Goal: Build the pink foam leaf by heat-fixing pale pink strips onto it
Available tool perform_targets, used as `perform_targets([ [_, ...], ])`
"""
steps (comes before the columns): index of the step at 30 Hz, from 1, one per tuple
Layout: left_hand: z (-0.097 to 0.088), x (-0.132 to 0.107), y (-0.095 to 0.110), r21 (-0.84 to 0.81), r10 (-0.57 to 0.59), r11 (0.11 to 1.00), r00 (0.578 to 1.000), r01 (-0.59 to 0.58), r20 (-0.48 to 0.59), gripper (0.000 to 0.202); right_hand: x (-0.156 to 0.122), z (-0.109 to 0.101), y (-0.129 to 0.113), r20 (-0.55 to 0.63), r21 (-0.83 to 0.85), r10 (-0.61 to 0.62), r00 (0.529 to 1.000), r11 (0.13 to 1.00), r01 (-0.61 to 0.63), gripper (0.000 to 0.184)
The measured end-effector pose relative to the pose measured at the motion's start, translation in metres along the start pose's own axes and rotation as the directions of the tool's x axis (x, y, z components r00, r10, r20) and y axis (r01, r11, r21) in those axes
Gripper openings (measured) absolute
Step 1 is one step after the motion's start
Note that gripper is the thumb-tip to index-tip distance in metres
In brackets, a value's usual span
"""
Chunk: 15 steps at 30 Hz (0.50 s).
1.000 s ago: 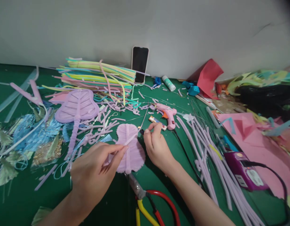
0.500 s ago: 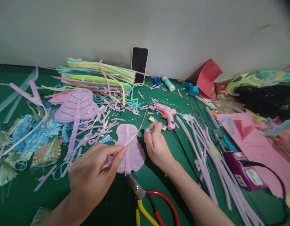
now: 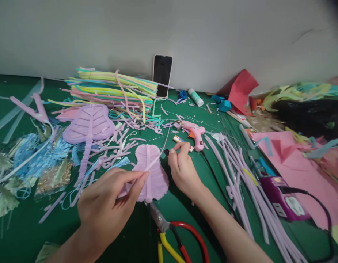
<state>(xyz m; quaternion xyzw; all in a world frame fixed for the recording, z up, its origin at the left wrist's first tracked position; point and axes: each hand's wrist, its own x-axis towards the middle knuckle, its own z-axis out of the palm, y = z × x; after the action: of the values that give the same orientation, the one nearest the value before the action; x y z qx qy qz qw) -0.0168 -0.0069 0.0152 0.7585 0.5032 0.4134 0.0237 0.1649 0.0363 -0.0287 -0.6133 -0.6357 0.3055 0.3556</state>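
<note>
My left hand pinches a lilac pipe cleaner between thumb and forefinger. The pipe cleaner slants up and away to the right, thinning towards its far end. Beneath it lies a lilac fan-shaped piece with a ridged surface and a central strip; my left fingers partly cover its left side. My right hand is closed just right of this piece, with a small black-ended object poking out by its fingertips; the rest of that object is hidden. Pliers with red and yellow handles lie in front.
Behind my right hand rests a pink glue gun with a black cord. A finished-looking lilac fan, blue tassels and bundled pipe cleaners lie left. A phone leans on the wall. Lilac stems and a purple box sit right.
My left hand has shifted very slightly left. My right hand and the pipe cleaner stay almost where they were.
</note>
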Motion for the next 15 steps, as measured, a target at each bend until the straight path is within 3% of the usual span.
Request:
perform_targets([
  [15, -0.0027, 0.0002, -0.0014, -0.032, 0.055, 0.998, 0.998, -0.055, -0.023, 0.014, 0.001, 0.0011, 0.0025, -0.023, -0.003, 0.027, 0.999, 1.0, -0.028, 0.007],
])
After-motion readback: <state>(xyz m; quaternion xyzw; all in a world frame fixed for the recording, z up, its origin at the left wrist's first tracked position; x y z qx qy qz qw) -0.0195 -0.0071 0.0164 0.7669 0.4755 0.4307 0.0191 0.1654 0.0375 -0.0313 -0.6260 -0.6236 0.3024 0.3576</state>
